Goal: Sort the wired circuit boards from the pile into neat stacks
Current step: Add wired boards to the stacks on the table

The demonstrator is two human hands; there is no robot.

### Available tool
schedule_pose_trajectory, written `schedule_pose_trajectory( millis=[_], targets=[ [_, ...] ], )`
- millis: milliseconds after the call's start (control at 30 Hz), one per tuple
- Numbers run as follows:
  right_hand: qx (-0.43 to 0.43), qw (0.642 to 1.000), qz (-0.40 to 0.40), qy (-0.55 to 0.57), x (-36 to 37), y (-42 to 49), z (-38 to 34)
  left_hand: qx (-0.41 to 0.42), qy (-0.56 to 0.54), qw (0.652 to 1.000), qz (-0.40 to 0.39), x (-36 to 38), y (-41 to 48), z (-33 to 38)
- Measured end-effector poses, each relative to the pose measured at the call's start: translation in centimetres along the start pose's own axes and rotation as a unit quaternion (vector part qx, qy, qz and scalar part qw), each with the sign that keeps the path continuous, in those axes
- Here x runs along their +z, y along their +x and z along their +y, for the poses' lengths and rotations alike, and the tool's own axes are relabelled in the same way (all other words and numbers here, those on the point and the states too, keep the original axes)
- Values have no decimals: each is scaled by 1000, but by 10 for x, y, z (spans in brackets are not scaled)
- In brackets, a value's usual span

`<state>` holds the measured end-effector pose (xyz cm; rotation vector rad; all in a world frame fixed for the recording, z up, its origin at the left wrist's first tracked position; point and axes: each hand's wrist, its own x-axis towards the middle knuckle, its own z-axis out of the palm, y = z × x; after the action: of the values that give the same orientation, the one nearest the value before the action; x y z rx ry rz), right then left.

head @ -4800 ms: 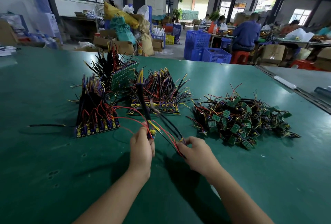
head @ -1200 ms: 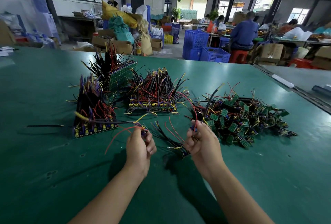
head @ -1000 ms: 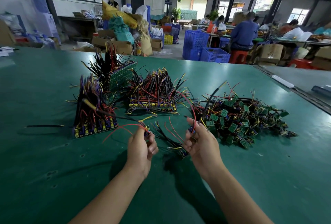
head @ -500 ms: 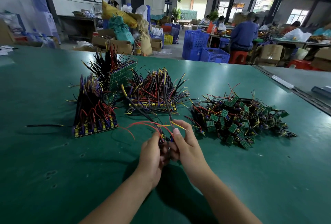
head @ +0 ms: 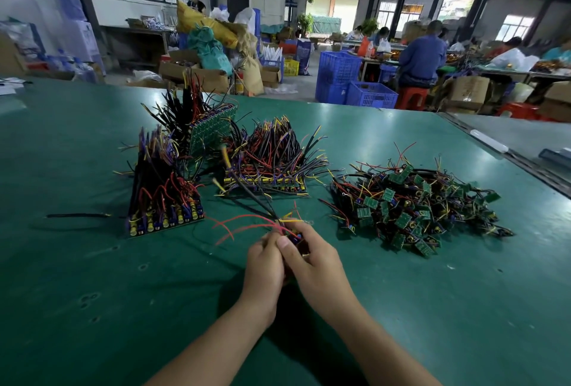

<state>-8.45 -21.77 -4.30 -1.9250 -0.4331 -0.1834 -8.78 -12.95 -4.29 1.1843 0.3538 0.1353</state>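
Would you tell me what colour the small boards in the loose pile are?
The boards are green, clearest in head view.

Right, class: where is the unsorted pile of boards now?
In the head view, the unsorted pile lies on the right of the green table, right of the middle stack and beyond the right hand.

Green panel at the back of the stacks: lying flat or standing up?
Standing up, tilted. The green panel shows its broad face to the camera, top edge raised above the table; its prop is hidden.
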Motion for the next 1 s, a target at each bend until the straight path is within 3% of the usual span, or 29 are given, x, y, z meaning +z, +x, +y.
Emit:
schedule_pose_trajectory(
  millis=[133,300,600,767,900,1000],
  targets=[
    [4,1000,26,-9,-2,2,-1,63,75,995,30,-5,9,-3],
    [-34,995,62,-74,2,-1,-3,116,93,989,22,-9,18,-8],
    [-13,975,222,-14,-29,22,-7,154,116,981,-18,-8,15,-11],
    [83,959,273,2,-82,69,-9,250,287,924,13,-19,16,-11],
    [122,948,272,-114,-126,109,-4,238,394,888,5,-17,12,-9],
    [141,930,214,-265,-142,126,5,224,457,860,-31,-17,11,-12]
  ],
)
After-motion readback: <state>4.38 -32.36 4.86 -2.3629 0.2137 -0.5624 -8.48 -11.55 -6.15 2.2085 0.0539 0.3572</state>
